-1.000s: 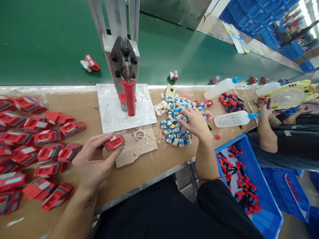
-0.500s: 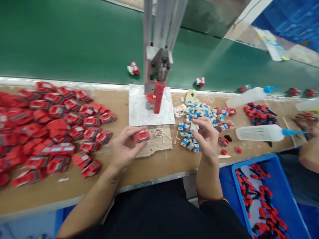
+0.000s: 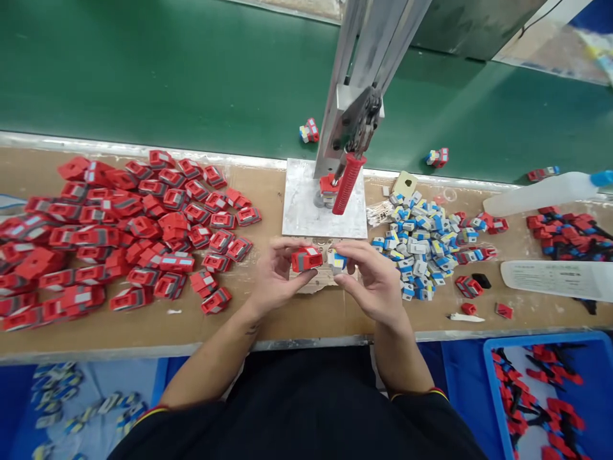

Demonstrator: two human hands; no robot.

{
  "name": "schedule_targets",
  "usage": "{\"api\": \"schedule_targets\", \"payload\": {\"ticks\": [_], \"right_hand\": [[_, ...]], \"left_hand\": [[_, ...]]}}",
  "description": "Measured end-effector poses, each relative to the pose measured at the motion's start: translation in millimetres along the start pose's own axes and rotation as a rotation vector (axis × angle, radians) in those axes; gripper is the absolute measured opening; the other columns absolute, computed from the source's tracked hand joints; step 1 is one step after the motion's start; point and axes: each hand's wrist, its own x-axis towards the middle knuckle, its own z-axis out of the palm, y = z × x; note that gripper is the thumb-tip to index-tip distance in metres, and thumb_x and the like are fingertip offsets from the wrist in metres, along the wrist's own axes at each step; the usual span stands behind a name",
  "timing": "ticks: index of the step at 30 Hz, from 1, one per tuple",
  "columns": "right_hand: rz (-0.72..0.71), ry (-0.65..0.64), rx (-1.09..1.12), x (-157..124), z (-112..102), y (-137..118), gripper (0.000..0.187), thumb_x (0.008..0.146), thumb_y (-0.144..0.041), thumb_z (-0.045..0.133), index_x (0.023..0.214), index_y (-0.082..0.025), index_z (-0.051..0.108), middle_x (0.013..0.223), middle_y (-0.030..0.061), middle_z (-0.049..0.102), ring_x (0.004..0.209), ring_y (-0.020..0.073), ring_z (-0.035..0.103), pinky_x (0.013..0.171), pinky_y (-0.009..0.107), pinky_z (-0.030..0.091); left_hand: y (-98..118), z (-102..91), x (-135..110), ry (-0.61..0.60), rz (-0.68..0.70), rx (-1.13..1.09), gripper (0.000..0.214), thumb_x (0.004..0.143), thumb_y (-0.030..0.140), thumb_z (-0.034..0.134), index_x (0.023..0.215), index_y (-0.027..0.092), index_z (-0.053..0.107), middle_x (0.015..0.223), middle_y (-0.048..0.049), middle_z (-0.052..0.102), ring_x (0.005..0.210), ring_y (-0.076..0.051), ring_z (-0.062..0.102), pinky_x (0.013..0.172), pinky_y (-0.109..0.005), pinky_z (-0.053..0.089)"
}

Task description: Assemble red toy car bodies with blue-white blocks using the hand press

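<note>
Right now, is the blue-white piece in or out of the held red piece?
Out: a narrow gap separates the blue-white piece from the red piece.

Counted two translucent plastic bottles (image 3: 541, 193), one red-handled metal press (image 3: 358, 131); dozens each of boxy red-grey plastic shells (image 3: 142, 227), small blue-white plastic blocks (image 3: 421, 246).

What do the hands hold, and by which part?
Left hand: a red piece, by its left end. Right hand: a blue-white piece, by its right side.
</note>
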Motion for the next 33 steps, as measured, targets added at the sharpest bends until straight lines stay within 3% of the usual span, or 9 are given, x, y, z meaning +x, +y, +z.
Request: {"api": "schedule_targets", "payload": {"ticks": [6, 10, 15, 21, 24, 28, 30, 33], "right_hand": [[-0.014, -0.076, -0.22, 0, 8, -8, 0.031, 0.104, -0.03, 0.07, 0.135, -0.03, 0.074, 0.123, 0.0097, 0.083, 0.107, 0.0247, 0.079, 0.094, 0.04, 0.066], [-0.026, -0.086, -0.257, 1, 9, -9, 0.031, 0.105, -0.031, 0.069, 0.135, -0.029, 0.074, 0.12, 0.0094, 0.083, 0.103, 0.0239, 0.081, 0.097, 0.04, 0.067], [-0.034, -0.092, -0.295, 1, 6, -8, 0.029, 0.104, -0.034, 0.07, 0.132, -0.03, 0.077, 0.112, 0.0088, 0.085, 0.101, 0.0244, 0.082, 0.093, 0.037, 0.069], [0.019, -0.013, -0.212, -2, 11, -10, 0.022, 0.098, -0.043, 0.078, 0.113, -0.028, 0.082, 0.098, 0.0064, 0.087, 0.084, 0.0222, 0.083, 0.078, 0.033, 0.07], [0.122, 0.045, -0.031, -5, 20, -10, 0.021, 0.096, -0.046, 0.08, 0.102, -0.025, 0.081, 0.082, 0.0031, 0.083, 0.067, 0.0182, 0.077, 0.064, 0.028, 0.065], [0.33, 0.088, 0.211, -12, 29, -10, 0.037, 0.088, -0.057, 0.085, 0.089, -0.023, 0.071, 0.066, -0.0028, 0.072, 0.049, 0.0125, 0.063, 0.046, 0.024, 0.052], [0.353, 0.08, 0.247, -14, 30, -9, 0.043, 0.083, -0.059, 0.088, 0.08, -0.023, 0.065, 0.062, -0.0048, 0.066, 0.047, 0.011, 0.057, 0.045, 0.023, 0.048], [0.243, 0.067, 0.178, -14, 25, -5, 0.048, 0.077, -0.061, 0.093, 0.076, -0.024, 0.062, 0.07, -0.0015, 0.068, 0.06, 0.0147, 0.063, 0.055, 0.027, 0.055]], "left_hand": [[-2, -0.1, 1, -0.015, 0.123, 0.082, 0.031, 0.089, 0.024, 0.09, 0.114, 0.024, 0.071, 0.115, -0.0088, 0.08, 0.108, -0.02, 0.08, 0.095, -0.034, 0.066], [-2, -0.4, -1, -0.003, 0.163, 0.079, 0.033, 0.089, 0.021, 0.089, 0.118, 0.024, 0.073, 0.117, -0.01, 0.08, 0.109, -0.021, 0.081, 0.095, -0.034, 0.067], [2, -3.6, 0, -0.027, 0.195, 0.165, 0.032, 0.091, 0.024, 0.088, 0.12, 0.025, 0.077, 0.116, -0.0116, 0.082, 0.107, -0.023, 0.082, 0.095, -0.038, 0.069], [5, -7.9, -2, -0.083, 0.19, 0.152, 0.053, 0.091, 0.031, 0.089, 0.141, 0.026, 0.071, 0.124, -0.0143, 0.083, 0.111, -0.025, 0.083, 0.097, -0.037, 0.068], [8, -3.9, -5, -0.066, 0.131, 0.064, 0.058, 0.095, 0.037, 0.085, 0.147, 0.028, 0.062, 0.125, -0.0138, 0.083, 0.109, -0.023, 0.083, 0.091, -0.033, 0.069], [13, 3.1, -5, -0.049, 0.126, 0.104, 0.049, 0.094, 0.049, 0.084, 0.132, 0.024, 0.068, 0.135, -0.0182, 0.078, 0.125, -0.03, 0.078, 0.098, -0.041, 0.069], [16, 3.9, -3, -0.063, 0.195, 0.198, 0.059, 0.086, 0.055, 0.089, 0.132, 0.022, 0.072, 0.135, -0.0199, 0.076, 0.129, -0.033, 0.076, 0.101, -0.044, 0.068], [24, 1.0, 2, -0.118, 0.258, 0.263, 0.06, 0.088, 0.05, 0.089, 0.139, 0.024, 0.071, 0.119, -0.0148, 0.081, 0.109, -0.026, 0.082, 0.091, -0.037, 0.069]]}}
